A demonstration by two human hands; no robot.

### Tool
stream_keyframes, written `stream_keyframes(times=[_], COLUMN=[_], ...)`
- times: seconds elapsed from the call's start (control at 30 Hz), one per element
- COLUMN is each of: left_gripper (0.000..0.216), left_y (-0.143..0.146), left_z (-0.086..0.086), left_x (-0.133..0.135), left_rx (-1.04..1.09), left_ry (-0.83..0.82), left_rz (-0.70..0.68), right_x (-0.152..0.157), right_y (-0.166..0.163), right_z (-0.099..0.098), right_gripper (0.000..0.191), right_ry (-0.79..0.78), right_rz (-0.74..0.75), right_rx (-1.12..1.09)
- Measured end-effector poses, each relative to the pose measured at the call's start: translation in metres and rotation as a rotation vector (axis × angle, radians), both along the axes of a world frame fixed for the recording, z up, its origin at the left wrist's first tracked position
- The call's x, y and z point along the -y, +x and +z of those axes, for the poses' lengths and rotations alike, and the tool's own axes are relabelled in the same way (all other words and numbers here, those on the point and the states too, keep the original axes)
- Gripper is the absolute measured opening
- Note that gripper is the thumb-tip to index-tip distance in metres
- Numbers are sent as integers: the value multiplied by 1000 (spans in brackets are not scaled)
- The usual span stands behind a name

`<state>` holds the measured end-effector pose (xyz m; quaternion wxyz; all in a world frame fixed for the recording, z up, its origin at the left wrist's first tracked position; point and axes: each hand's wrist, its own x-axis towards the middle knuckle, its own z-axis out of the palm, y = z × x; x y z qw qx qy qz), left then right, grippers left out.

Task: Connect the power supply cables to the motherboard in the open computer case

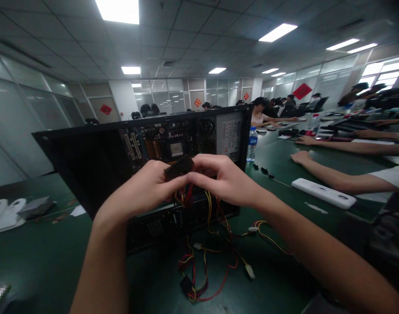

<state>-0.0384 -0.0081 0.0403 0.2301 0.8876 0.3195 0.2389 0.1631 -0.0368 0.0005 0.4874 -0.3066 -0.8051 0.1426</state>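
Note:
An open black computer case (240, 144) stands before me, its inside facing me. Between both hands is a black power connector (181, 167), with coloured wires (184, 195) hanging just beneath it. My left hand (136, 187) pinches its left end and my right hand (224, 179) pinches its right end. Behind them the case holds a motherboard (150, 148), a bare processor socket area (177, 149), a fan (207, 134) and a labelled power supply (230, 133). My hands hide the lower part of the board.
Loose power cables (204, 279) with white and black plugs lie on the green table (268, 270) in front of the case. A water bottle (251, 146) stands behind its right side. A white power strip (323, 193) and a co-worker's arm (333, 174) are to the right.

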Motion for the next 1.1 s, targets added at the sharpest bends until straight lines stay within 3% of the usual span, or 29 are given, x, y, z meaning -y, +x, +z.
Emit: stream_keyframes(times=[0.1,0.2,0.33,0.4,0.53,0.83,1.1], left_gripper=[40,35,54,51,43,58,69], left_y=[3,-1,-9,-10,-6,2,1], left_z=[2,2,-3,-6,-8,-11,-14], left_x=[-1,-9,-25,-31,-33,-28,-26], left_rx=[94,308,484,512,505,399,338], left_ry=[-32,-71,-141,-148,-156,-101,-60], left_rz=[93,154,100,91,93,52,8], right_x=[-14,-31,-53,-58,-58,-58,-54], right_y=[-7,-9,-11,-13,-17,-20,-20], right_z=[11,6,-8,-13,-15,-17,-16], right_gripper=[31,33,35,34,31,33,34], right_ry=[-15,-41,-67,-85,-106,-342,-387], right_rz=[4,-26,-78,-64,-28,133,176], right_rx=[-114,-329,-469,-496,-492,-551,-570])
